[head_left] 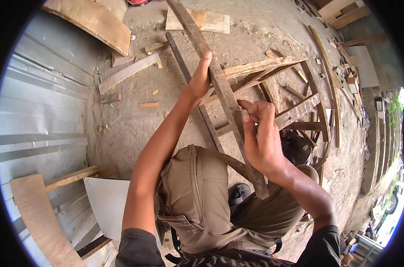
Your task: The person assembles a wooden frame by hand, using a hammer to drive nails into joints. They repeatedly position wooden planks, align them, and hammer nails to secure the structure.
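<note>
A long, worn wooden bar (226, 91) slants from the top of the view down to my knees. My left hand (201, 80) is closed round its upper part, the thumb lying along the top face. Lower on the bar, the fingers of my right hand (264, 129) are pinched together close to its surface. Between their tips shows a thin nail (238, 108), partly hidden by the fingers. Under and beyond the bar lies a rough wooden frame (315, 80) of nailed strips, reaching away to the right.
Loose boards (128, 73) and small offcuts (149, 105) are scattered on the dirt floor. Corrugated metal sheeting (42, 115) walls the left side. A white panel (107, 202) and a curved plywood piece (42, 218) lean at lower left. Along the right lies a long batten (328, 84).
</note>
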A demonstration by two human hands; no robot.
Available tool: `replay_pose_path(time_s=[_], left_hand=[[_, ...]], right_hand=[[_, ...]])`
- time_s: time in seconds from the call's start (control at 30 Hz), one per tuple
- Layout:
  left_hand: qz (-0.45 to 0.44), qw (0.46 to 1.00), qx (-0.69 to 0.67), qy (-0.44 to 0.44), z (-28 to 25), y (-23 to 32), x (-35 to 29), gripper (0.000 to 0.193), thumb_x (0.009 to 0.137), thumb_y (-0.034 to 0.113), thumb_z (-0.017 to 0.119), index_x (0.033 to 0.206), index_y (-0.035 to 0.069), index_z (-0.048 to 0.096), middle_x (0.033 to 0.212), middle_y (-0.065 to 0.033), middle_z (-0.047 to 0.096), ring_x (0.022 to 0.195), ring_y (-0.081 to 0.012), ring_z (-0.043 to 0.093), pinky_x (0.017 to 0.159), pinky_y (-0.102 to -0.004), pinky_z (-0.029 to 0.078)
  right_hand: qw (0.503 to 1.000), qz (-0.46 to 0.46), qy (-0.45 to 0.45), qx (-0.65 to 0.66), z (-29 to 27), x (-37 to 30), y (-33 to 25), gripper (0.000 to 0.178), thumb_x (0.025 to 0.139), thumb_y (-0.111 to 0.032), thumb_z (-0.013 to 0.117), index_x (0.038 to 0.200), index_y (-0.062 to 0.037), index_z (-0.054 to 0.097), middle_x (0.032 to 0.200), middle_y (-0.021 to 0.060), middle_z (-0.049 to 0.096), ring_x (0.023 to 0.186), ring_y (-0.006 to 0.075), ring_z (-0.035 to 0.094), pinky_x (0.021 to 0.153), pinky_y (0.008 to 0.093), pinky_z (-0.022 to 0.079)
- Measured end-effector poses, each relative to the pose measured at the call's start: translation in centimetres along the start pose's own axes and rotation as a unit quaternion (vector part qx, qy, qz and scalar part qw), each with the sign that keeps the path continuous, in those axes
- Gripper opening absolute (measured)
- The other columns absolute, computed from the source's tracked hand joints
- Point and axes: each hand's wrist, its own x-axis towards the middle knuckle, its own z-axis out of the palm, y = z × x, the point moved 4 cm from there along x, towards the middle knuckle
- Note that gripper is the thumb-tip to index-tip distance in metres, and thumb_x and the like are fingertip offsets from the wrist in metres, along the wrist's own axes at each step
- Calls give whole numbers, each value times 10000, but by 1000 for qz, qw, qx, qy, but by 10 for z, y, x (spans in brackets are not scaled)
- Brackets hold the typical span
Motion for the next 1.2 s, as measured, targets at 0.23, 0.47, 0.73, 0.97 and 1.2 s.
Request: replay_pose_path(time_s=[0.23, 0.47, 0.73, 0.97, 1.2], left_hand=[[94, 989, -64, 98, 23, 9, -13, 652, 939, 648, 330, 794, 59, 566, 649, -66, 551, 584, -187, 548, 592, -324, 447], [197, 967, 25, 158, 14, -6, -14, 523, 1020, 479, 273, 1075, 18, 513, 993, -78, 586, 896, -173, 569, 845, -339, 462], [145, 974, -48, 170, 36, -34, -4, 564, 1030, 483, 221, 1200, -32, 378, 1196, -126, 424, 1105, -212, 421, 1011, -352, 317], [66, 968, 240, 16, 36, -72, -44, 696, 995, 647, 129, 751, 41, 371, 705, -27, 384, 684, -145, 388, 663, -351, 373], [-185, 853, 421, -245, 52, 93, -101, 656, 1013, 517, 432, 1242, -80, 581, 1181, -248, 645, 1159, -250, 598, 999, -369, 447]], right_hand=[[999, 43, -1, 0, -5, 2, 12, 299, 933, -19, 559, 1142, 79, 368, 822, 246, 611, 625, 474, 612, 499, 510, 446], [990, -103, -96, -33, -50, 25, 42, 164, 983, 4, 448, 1100, 42, 340, 759, 196, 607, 495, 267, 607, 368, 361, 494], [990, -78, -112, -34, -95, 96, 85, 105, 1026, -117, 419, 1102, -62, 372, 750, 170, 681, 652, 321, 683, 584, 443, 523], [989, 26, -121, -76, -69, 64, 113, 174, 1016, -156, 472, 1132, -62, 383, 687, 198, 648, 645, 437, 646, 577, 492, 490], [999, 38, -19, -11, -72, 56, 110, 166, 970, -74, 550, 1076, -20, 435, 795, 202, 671, 717, 367, 684, 635, 418, 514]])
